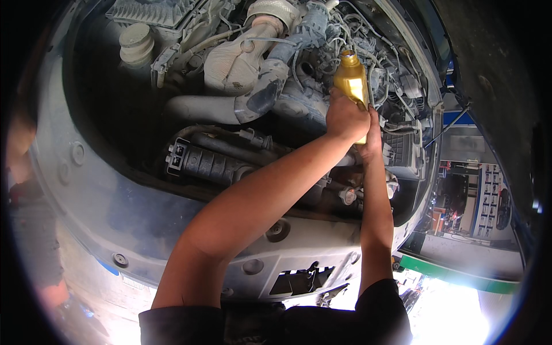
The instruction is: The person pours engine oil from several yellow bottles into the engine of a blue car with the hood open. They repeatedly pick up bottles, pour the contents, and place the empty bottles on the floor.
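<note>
A gold plastic oil bottle [352, 82] stands out over the engine bay with its uncapped neck pointing towards the top of the picture. My left hand [348, 113] is wrapped around the bottle's middle. Lower down, my right hand [372, 133] grips its side near the base. Just left of the bottle, an open round port [307, 69] shows among the dusty engine parts. Wiring and hoses surround the bottle's neck. The fluid level in the bottle cannot be seen.
A large air pipe [202, 109] and a wrapped exhaust part [233, 64] lie left. The bumper [181, 241] crosses below my arms. A raised hood [487, 82] is at right, with a prop [448, 127]. Another person [34, 233] stands at the far left edge.
</note>
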`<state>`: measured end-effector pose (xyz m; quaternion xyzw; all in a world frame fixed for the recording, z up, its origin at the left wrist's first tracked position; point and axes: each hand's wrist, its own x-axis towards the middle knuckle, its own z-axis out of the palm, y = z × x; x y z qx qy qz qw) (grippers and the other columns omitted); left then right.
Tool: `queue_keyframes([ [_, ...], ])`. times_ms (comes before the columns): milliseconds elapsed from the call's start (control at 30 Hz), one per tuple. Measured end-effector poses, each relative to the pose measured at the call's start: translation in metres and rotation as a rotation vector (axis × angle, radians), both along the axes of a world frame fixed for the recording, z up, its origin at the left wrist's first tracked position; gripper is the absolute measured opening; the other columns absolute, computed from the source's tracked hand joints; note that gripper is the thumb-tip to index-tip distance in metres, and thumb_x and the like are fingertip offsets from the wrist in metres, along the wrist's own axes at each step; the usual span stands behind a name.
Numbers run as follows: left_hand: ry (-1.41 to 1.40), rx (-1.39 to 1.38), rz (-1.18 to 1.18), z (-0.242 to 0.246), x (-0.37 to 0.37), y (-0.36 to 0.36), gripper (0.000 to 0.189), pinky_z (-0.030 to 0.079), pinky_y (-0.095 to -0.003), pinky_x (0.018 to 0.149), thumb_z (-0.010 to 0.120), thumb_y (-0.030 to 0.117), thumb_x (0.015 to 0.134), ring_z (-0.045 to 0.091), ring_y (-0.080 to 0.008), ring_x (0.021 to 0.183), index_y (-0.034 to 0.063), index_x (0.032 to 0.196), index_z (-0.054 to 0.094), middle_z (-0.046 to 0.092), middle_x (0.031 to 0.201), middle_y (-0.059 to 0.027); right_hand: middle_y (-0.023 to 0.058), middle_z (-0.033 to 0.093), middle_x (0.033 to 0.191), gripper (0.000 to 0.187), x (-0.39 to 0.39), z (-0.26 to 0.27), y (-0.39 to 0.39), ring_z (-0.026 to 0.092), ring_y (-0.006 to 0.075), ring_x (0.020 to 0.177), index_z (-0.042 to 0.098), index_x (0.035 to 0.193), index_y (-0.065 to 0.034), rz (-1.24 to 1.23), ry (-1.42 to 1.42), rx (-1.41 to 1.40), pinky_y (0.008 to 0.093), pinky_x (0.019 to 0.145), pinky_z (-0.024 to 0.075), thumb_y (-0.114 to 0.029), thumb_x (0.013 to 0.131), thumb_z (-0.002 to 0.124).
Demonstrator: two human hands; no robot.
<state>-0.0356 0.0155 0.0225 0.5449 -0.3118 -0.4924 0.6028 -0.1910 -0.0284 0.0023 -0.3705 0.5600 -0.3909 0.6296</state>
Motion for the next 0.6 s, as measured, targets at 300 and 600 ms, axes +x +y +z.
queue_keyframes([
  [300, 0.046, 0.041, -0.032, 0.0062, 0.0074, 0.003, 0.079, 0.055, -0.0435, 0.093, 0.066, 0.014, 0.085, 0.065, -0.0433, 0.11, -0.0232, 0.14, 0.024, 0.056, 0.125, -0.0353, 0.0095, 0.07, 0.119, 0.056, -0.0003, -0.0018, -0.0009, 0.069, 0.0215, 0.105, 0.061, 0.132, -0.0053, -0.004, -0.004, -0.016, 0.0368, 0.091, 0.0558, -0.051, 0.102, 0.049],
  [600, 0.075, 0.08, -0.035, 0.0077, 0.0059, 0.0018, 0.083, 0.053, -0.0438, 0.095, 0.066, 0.017, 0.086, 0.063, -0.0436, 0.113, -0.0244, 0.142, 0.021, 0.053, 0.129, -0.0359, 0.0083, 0.07, 0.119, 0.052, -0.0003, 0.0003, 0.0006, 0.069, 0.0206, 0.105, 0.061, 0.131, -0.0062, -0.032, -0.032, -0.029, 0.0361, 0.093, 0.0551, -0.048, 0.103, 0.051],
])
